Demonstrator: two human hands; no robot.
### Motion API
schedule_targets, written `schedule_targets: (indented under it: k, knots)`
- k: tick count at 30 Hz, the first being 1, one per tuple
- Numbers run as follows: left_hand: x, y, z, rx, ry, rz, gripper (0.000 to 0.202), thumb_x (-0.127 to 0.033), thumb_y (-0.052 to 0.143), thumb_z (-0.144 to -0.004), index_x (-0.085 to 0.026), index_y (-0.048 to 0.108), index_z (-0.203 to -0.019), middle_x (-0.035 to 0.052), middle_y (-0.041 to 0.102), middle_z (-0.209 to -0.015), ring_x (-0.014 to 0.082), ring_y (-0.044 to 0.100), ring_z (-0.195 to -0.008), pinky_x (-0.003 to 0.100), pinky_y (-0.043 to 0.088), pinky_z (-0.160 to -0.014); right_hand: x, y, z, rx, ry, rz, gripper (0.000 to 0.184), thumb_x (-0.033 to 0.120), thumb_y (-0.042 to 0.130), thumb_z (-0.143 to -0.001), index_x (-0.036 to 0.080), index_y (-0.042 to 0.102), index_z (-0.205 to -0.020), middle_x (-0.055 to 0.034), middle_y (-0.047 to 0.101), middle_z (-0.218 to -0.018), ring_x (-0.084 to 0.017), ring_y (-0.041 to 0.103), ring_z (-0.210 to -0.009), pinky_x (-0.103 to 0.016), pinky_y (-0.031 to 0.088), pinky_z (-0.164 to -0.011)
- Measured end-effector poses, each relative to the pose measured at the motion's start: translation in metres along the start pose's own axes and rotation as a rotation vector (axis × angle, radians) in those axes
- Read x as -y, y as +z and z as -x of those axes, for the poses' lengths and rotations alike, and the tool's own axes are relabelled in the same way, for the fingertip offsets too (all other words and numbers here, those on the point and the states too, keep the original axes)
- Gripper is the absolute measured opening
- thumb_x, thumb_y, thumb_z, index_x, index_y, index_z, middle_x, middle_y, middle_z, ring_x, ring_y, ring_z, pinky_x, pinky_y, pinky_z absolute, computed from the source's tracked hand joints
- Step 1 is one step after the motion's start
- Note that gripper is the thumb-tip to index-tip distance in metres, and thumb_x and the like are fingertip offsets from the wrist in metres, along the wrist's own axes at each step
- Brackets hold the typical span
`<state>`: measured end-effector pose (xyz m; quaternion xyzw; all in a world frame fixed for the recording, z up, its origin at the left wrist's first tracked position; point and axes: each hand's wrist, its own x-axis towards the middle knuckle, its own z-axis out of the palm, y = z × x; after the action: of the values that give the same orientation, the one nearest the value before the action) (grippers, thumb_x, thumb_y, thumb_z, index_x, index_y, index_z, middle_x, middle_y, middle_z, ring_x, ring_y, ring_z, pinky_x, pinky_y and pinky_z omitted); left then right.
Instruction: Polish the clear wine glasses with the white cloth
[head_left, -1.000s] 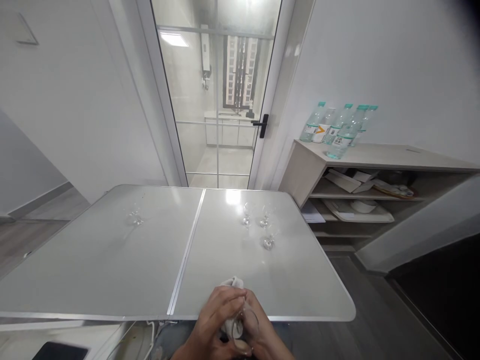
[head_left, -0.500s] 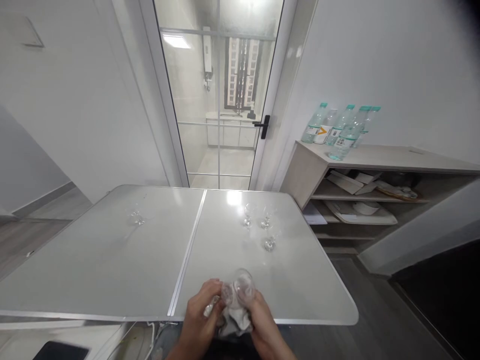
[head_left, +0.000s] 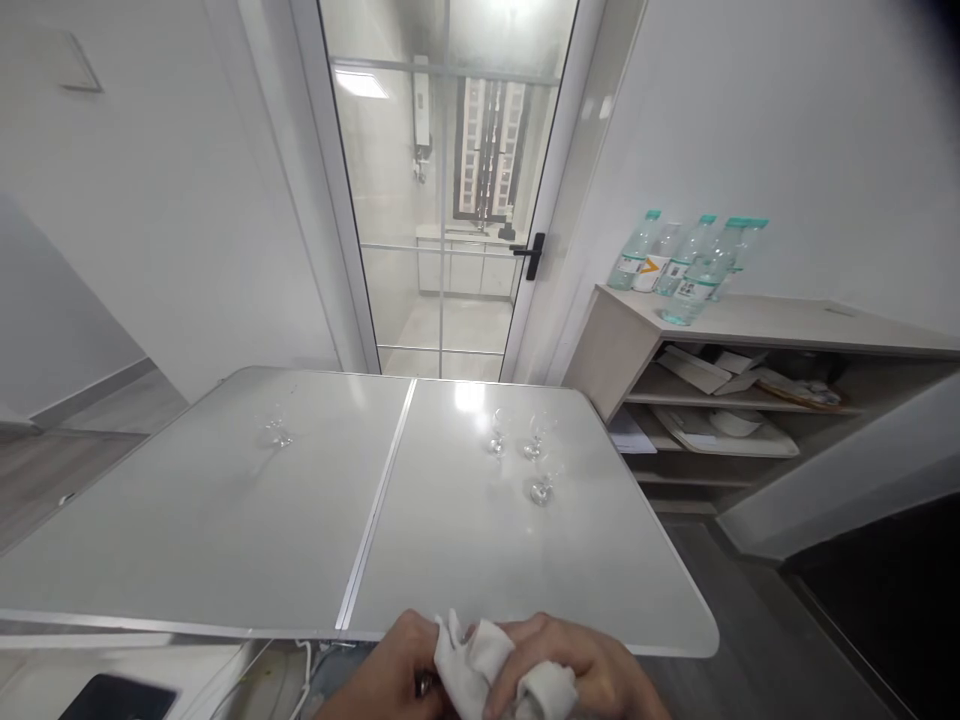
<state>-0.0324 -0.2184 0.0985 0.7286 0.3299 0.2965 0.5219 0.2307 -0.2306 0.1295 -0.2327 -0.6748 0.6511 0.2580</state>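
Observation:
Over the table's near edge, my left hand (head_left: 405, 655) is closed around a small clear glass, of which only a dark glint shows by the fingers. My right hand (head_left: 592, 665) grips a crumpled white cloth (head_left: 472, 660), bunched between both hands and covering the rest of the glass. Farther off on the pale table (head_left: 450, 530) stand three small clear stemmed glasses: one nearest (head_left: 541, 490), one behind it (head_left: 533, 448) and one to the left (head_left: 496, 442). Another clear glass (head_left: 277, 433) is on the left half of the table.
A metal seam (head_left: 375, 505) divides the tabletop. Right of the table is a shelf unit (head_left: 765, 318) with several plastic bottles (head_left: 690, 290) on top. A glass door (head_left: 442, 200) lies beyond the far edge. At lower left, a dark flat object (head_left: 116, 698) rests on a white surface below the tabletop.
Both hands have moved lower and closer to me. The right hand has come over the glass with the cloth, hiding the bowl that showed before. The glasses on the table have not moved.

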Motion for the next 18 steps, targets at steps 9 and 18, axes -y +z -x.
schedule_targets:
  k: [9,18]
  knots:
    - [0.017,-0.009,-0.005,0.204,-0.262,0.169,0.049,-0.056,0.073,-0.082,-0.012,0.070,-0.061,-0.0012,0.049,-0.055,0.0114,0.041,-0.057,0.024,0.034,-0.056,-0.038,0.009,-0.004,-0.138,-0.154,0.131,0.037,0.047,0.068,-0.093,0.018,0.083,-0.110,-0.0107,0.077,-0.097,-0.020,0.070,-0.081,-0.025,0.051,-0.074]
    - [0.032,0.005,-0.009,0.119,-0.172,0.005,0.066,-0.068,0.050,-0.094,-0.017,0.041,-0.053,-0.0024,0.026,-0.059,0.0116,0.027,-0.060,0.029,0.019,-0.058,-0.065,0.018,-0.016,-0.806,-0.097,0.468,0.009,0.029,0.080,-0.077,0.020,0.082,-0.079,-0.0001,0.071,-0.064,-0.014,0.058,-0.055,-0.023,0.037,-0.055]
